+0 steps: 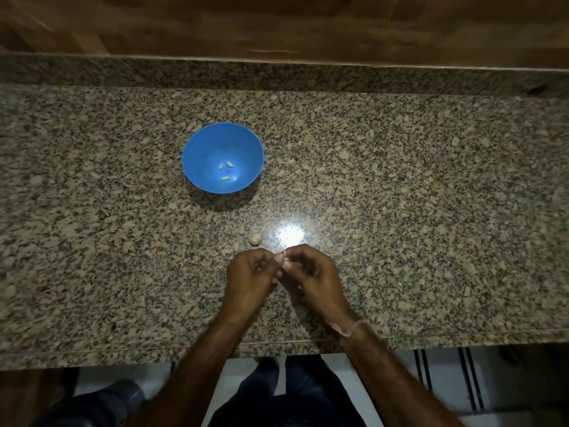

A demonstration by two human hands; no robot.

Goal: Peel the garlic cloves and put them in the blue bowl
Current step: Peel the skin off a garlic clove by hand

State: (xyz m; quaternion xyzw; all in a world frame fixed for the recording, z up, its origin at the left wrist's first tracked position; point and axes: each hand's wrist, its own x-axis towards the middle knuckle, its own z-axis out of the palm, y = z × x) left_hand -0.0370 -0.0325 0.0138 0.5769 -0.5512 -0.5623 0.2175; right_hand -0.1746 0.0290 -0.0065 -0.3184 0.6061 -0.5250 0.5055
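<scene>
Blue bowl [200, 149]; clove [284, 255] between two hands [248, 274] [314, 274]

A bright blue round plastic bowl [197, 149] holds three pale yellow-green peeled garlic cloves [225, 171]; the speckled brown, beige and black granite desk [400, 180] bears a cream-coloured papery garlic bulb [255, 238].

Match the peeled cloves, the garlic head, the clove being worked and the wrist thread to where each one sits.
1 peeled cloves
2 garlic head
3 pinched clove
4 thread

A on the right wrist
B in the blue bowl
C loose on the counter
D between left hand and right hand

Pairs: 1-B, 2-C, 3-D, 4-A
</scene>
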